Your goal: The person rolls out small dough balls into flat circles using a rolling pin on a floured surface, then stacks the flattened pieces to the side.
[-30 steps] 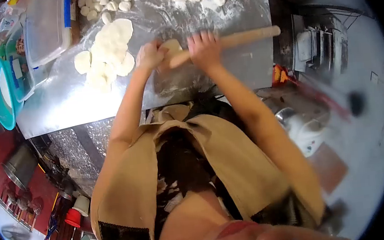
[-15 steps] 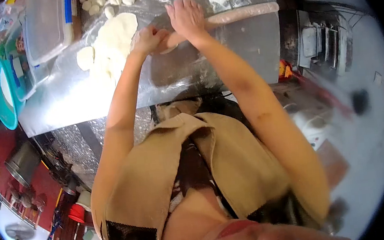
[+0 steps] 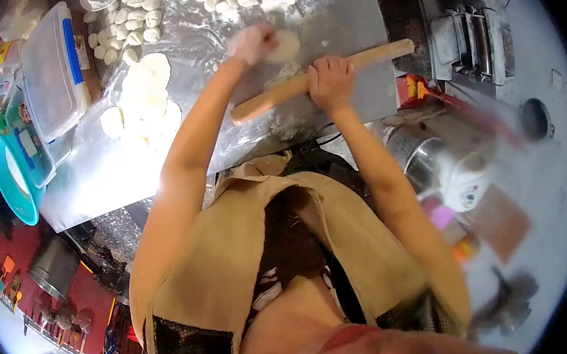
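Observation:
A long wooden rolling pin (image 3: 377, 55) lies slanted over the floured metal table. My right hand (image 3: 332, 81) is wrapped around its middle. Beyond the pin, my left hand (image 3: 250, 45) is closed at the left edge of a small flat round of dough (image 3: 284, 46), its fingertips a little blurred. Left of it, a stack of rolled dough rounds (image 3: 145, 88) spreads over the table, with a single dough round (image 3: 112, 122) beside it. Many small dough pieces (image 3: 135, 20) sit along the far side.
The metal table (image 3: 226, 145) has its near edge at my waist. At its left stand a lidded plastic box (image 3: 55, 73) and a teal basin (image 3: 14, 179). A roller machine (image 3: 472, 43) stands off to the right, above a metal pot (image 3: 418, 154).
My left hand has left the rolling pin and moved to the dough round, now uncovered. My right hand holds the pin nearer to me. The view has shifted, showing more of the table's far side.

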The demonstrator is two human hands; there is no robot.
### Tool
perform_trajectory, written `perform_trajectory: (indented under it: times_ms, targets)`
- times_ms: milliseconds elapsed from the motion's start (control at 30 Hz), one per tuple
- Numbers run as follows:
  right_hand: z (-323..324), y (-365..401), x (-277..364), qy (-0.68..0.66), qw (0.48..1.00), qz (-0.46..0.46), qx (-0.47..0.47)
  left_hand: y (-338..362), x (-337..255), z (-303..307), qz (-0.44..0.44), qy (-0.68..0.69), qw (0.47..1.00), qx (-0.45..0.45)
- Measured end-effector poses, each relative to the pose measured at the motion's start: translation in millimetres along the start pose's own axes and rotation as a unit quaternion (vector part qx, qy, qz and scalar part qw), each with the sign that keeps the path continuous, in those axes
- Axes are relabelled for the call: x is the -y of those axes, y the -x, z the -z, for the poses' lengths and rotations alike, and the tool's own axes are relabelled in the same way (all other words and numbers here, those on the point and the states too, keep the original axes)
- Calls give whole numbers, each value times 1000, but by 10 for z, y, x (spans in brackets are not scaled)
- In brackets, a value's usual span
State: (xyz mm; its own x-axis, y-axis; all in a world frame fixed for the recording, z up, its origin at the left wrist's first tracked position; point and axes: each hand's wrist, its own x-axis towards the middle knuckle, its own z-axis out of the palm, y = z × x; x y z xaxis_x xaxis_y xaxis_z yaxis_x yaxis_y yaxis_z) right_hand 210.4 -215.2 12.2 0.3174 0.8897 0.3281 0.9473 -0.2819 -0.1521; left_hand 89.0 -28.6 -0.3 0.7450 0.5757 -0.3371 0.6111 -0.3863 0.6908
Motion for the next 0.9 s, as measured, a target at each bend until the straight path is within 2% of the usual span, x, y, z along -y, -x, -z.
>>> perform_trajectory:
  times_ms: [33,67,133,167,200,233,267,300,333,367,400,433,500,567,633,667,700,767,800,833,867,900]
  targets:
    - [-16,-15,38,21,999,-14,21,116,26,-70,-17,-18,999,46]
    - [-84,-123,85,18,1000,-16,20,173,-7,-97,-16,-21,999,46]
    - [-311,-455,144,48,994,-37,95,289,-27,-200,-25,26,999,-24]
    - [-613,-696,60,14,999,1,50,248,39,-225,-16,29,999,-14]
    - [-832,-864,-9,-19,999,38,3,72,129,-156,13,45,998,42]
    - [-687,-886,42,-20,999,40,1,-88,143,5,34,56,994,88]
    - [-426,-864,133,4,995,67,72,75,-8,165,-2,35,998,48]
    - [-207,-798,219,29,984,94,147,224,-6,154,-3,36,998,46]
    - [-255,-439,192,-21,998,38,36,391,84,67,30,61,998,-17]
    - [-180,-272,215,-20,998,40,39,536,188,-53,63,86,991,-81]
    - [-98,-179,234,1,999,38,21,669,160,-98,43,179,977,-112]
    - [-67,-135,249,23,999,34,4,606,156,-97,44,181,976,-112]
    - [-364,-613,225,18,999,39,6,509,82,-73,50,33,997,-47]
    - [-484,-743,259,12,999,50,3,377,177,-32,53,3,997,-60]
    - [-457,-833,336,-40,995,93,22,352,218,246,42,70,996,-22]
    - [-226,-562,379,5,989,118,84,524,197,307,104,86,990,-36]
    - [-128,-360,418,4,989,122,88,701,296,231,108,90,989,-37]
    - [-204,-54,413,-15,997,70,33,893,594,-35,114,214,962,-123]
    - [-297,-231,467,0,998,62,32,871,539,7,96,166,978,-80]
    - [-501,-490,474,11,996,91,-2,776,445,97,103,166,978,-77]
    - [-659,-762,505,21,992,119,-39,617,343,207,106,100,987,-62]
    - [-614,-1083,642,-7,999,50,4,511,308,274,105,34,993,-51]
